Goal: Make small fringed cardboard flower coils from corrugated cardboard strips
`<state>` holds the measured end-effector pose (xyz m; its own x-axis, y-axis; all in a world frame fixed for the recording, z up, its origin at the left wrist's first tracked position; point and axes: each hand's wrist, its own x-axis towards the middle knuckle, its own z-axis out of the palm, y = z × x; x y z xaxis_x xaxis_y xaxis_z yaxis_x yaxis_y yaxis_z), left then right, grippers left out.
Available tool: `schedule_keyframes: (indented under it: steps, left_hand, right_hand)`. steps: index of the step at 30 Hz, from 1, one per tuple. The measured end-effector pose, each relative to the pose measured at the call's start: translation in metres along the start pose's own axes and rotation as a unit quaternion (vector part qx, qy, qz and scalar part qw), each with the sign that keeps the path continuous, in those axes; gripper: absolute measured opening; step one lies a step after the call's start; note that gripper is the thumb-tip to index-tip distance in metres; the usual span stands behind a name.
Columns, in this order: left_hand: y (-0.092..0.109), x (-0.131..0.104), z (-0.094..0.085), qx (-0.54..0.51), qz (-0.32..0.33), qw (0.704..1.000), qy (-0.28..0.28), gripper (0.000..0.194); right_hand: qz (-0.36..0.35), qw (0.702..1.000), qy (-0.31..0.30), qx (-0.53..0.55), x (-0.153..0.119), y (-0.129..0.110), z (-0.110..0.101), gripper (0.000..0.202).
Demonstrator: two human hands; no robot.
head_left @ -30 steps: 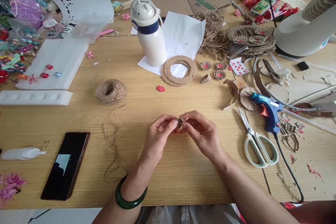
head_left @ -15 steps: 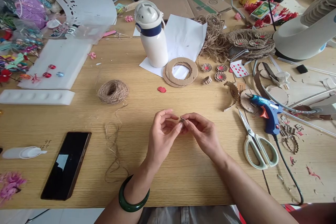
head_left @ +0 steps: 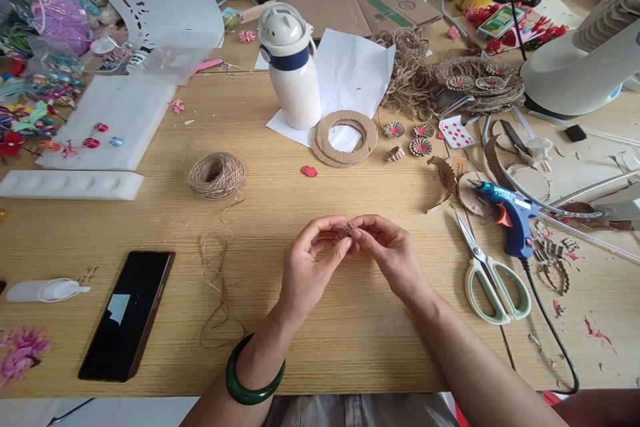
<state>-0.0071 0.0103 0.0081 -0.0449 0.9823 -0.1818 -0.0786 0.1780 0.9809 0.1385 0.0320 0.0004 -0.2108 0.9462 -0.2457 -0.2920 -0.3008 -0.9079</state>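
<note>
Both hands meet above the middle of the table's front half. Between their fingertips is a small ring of corrugated cardboard [head_left: 345, 231], partly covered by the fingers. My left hand [head_left: 311, 260] pinches it from the left with thumb and fingers. From the other side my right hand [head_left: 390, 250] grips it between thumb and forefinger. Beyond the hands lie two or so red paper discs [head_left: 309, 171]. Farther back are several corrugated rosettes with red centres [head_left: 421, 147] and a loose corrugated coil [head_left: 395, 154].
Right of the hands lie scissors [head_left: 495, 273] and a blue glue gun [head_left: 511, 210] with its cord. A twine ball [head_left: 217, 175] and a phone [head_left: 126, 315] are on the left. A white bottle [head_left: 291, 67] stands behind cardboard rings [head_left: 371, 140].
The fingers have shifted slightly around the corrugated ring, and more of its ridged edge shows now. Both hands stay in nearly the same place.
</note>
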Motion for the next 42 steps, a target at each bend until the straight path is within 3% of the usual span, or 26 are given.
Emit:
schedule_keyframes:
  steps: [7,28,42]
  left_hand:
    - [0.0029,0.0013,-0.0016,-0.028,-0.013,0.999,0.018,0.027]
    - [-0.0018,0.0041,-0.0043,-0.042,-0.024,0.999,0.01,0.022]
    - [-0.0042,0.0064,-0.0058,-0.051,-0.038,0.998,0.015,0.02]
  right_hand:
    - [0.014,0.999,-0.024,0.03,0.0003,-0.0007,-0.0012,0.03]
    - [-0.087,0.981,0.0,-0.17,-0.0036,0.0004,-0.0021,0.025]
    - [-0.094,0.981,-0.017,-0.167,-0.0054,-0.0011,-0.0001,0.021]
